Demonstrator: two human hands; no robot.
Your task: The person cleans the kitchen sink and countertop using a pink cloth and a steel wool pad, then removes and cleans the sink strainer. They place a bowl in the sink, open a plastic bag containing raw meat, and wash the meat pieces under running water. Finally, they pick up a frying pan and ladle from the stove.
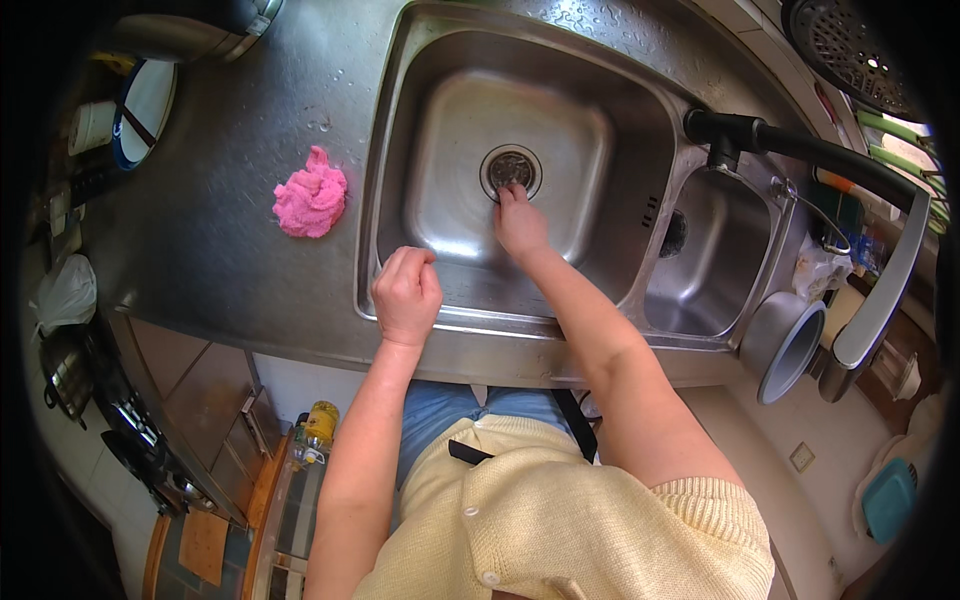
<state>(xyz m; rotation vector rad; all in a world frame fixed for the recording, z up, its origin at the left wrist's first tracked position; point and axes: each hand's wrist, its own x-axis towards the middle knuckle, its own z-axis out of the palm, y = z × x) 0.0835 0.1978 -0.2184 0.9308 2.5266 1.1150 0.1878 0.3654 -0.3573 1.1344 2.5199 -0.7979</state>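
My right hand (521, 223) reaches down into the large stainless steel sink basin (450, 157). Its fingertips touch the near edge of the round drain (511, 169), and whether they pinch anything there is hidden. Dark bits or a dark strainer show inside the drain. Curled into a loose fist, my left hand (407, 294) is over the basin's near left rim with nothing visible in it. A crumpled pink cloth (311, 196) lies on the steel counter (217, 247) to the left of the basin.
A black faucet (739, 133) extends rightward over the smaller basin (712, 262). A grey pot (784, 345) stands at that basin's right. A blue-rimmed white basin (146, 112) and a metal vessel (187, 34) are at the far left. Below stands a yellow oil bottle (322, 420).
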